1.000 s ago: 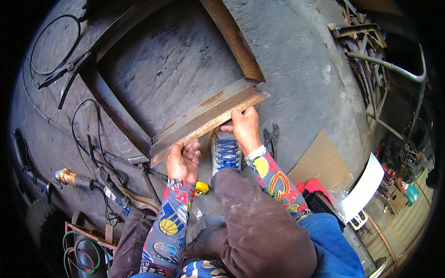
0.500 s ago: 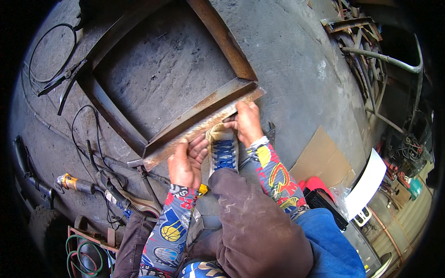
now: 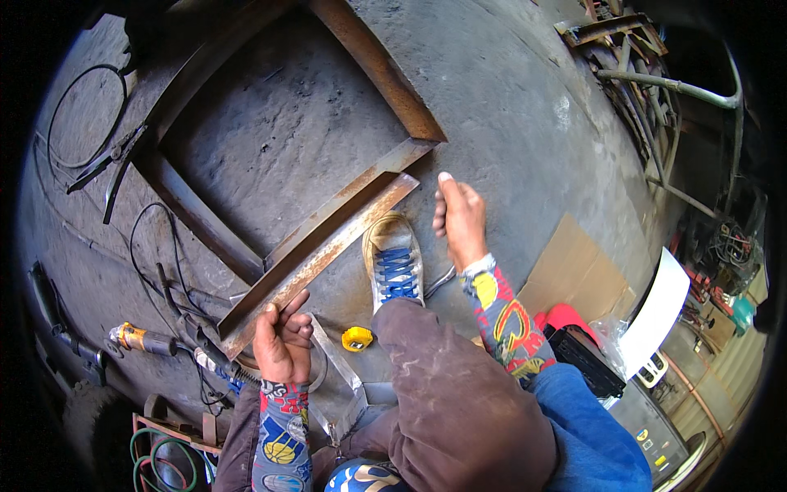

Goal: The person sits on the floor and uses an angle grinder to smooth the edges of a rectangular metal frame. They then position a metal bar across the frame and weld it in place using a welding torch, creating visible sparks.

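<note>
A rusty length of angle iron [image 3: 328,254] lies slantwise along the near side of a square frame of rusty angle iron [image 3: 373,70]. My left hand [image 3: 283,344] grips the loose piece near its lower left end, thumb and fingers at its near edge. Off to the right of the bar's far end, my right hand [image 3: 461,221] is raised with the thumb out and fingers loosely curled; nothing shows in it. Between the hands is my shoe [image 3: 395,262] with blue laces, close to the bar. A yellow tape measure [image 3: 357,339] rests on the floor right of my left hand.
An angle grinder [image 3: 143,338] lies at the left among cables. Locking pliers [image 3: 119,156] sit at the frame's left corner. To the right are a cardboard sheet [image 3: 574,271] and a curved white panel [image 3: 656,307]. Scrap metal [image 3: 627,82] is piled at the far right.
The loose angle iron has slid down and left along the frame's near side with my left hand. My right hand has let go of it and moved right. The tape measure is now fully visible.
</note>
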Demonstrator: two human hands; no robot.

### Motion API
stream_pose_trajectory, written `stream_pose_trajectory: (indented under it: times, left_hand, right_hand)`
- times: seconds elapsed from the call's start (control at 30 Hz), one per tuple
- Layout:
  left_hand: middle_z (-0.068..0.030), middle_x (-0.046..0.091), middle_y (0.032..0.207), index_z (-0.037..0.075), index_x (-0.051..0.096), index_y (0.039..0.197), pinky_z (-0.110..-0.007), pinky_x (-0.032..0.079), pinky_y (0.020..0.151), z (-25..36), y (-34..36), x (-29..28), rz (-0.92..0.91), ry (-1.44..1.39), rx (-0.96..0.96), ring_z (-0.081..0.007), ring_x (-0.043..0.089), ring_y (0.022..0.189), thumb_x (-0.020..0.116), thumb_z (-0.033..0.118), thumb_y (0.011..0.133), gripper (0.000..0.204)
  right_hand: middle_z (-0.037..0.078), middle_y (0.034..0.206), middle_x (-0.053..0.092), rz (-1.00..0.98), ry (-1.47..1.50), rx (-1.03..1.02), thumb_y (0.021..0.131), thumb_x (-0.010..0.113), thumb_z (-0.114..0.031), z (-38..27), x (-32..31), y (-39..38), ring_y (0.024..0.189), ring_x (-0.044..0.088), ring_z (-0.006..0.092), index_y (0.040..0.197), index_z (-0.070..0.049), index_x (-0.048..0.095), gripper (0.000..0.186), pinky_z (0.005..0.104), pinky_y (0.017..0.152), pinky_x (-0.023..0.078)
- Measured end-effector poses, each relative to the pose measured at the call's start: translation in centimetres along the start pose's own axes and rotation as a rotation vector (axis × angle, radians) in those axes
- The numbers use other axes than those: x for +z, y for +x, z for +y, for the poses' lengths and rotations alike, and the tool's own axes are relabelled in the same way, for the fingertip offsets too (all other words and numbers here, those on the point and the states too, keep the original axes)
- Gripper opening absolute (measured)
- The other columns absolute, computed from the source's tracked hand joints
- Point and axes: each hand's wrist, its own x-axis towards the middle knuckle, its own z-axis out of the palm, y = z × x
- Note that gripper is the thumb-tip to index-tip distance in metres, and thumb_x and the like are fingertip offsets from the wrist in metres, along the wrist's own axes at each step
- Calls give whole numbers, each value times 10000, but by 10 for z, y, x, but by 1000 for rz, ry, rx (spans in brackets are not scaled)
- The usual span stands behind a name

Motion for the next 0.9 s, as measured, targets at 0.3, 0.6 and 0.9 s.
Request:
stream_pose_trajectory:
  times: [0.3, 0.6, 0.9]
  left_hand:
    - [-240, 664, 1307, -4, 578, 1192, -297, 593, 722, -43, 68, 49, -3, -280, -223, -182, 684, 833, 585, 195, 972, 296]
    - [-217, 670, 1319, -6, 565, 1248, -314, 603, 736, -37, 90, 38, -6, -242, -266, -187, 706, 873, 535, 199, 1005, 319]
    - [-198, 697, 1251, -17, 562, 1238, -317, 600, 753, -39, 87, 44, -12, -230, -250, -193, 699, 865, 542, 186, 1013, 304]
  right_hand:
    - [150, 1010, 697, -163, 112, -81, 960, 721, -336, 34, 67, 16, 803, 685, 170, 1042, 66, 637, 419, 350, 635, 613]
    - [199, 856, 735, -223, -164, -41, 968, 680, -238, 7, 71, 9, 609, 746, 262, 950, 124, 640, 365, 342, 499, 607]
    - [233, 863, 721, -127, -32, -55, 957, 627, -160, 15, 80, 12, 615, 741, 291, 971, 154, 635, 314, 358, 504, 620]
